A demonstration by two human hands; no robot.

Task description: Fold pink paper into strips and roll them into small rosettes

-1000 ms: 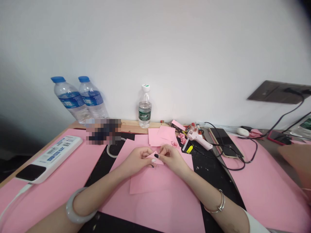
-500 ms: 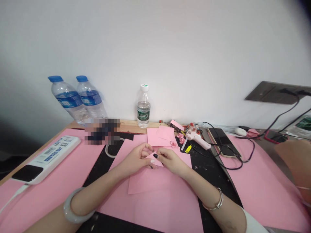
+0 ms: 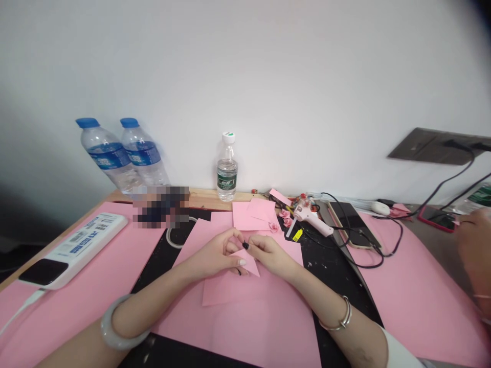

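A small folded piece of pink paper with a pointed corner is between my hands, above larger pink sheets. My left hand pinches it between thumb and fingers. My right hand is closed at its upper edge, thumb and fingertip pressed together on the paper. Just behind my hands lie smaller pink squares and several pink paper roses. A pale glue gun rests to their right.
Two blue-capped bottles, a small bottle and a white power bank stand or lie around. A phone with black cables is at right. Another person's hand is at the right edge.
The folded paper has turned, its point now reaching lower right, and more of it shows. The other person's hand at the right edge has moved up toward the pink-edged phone.
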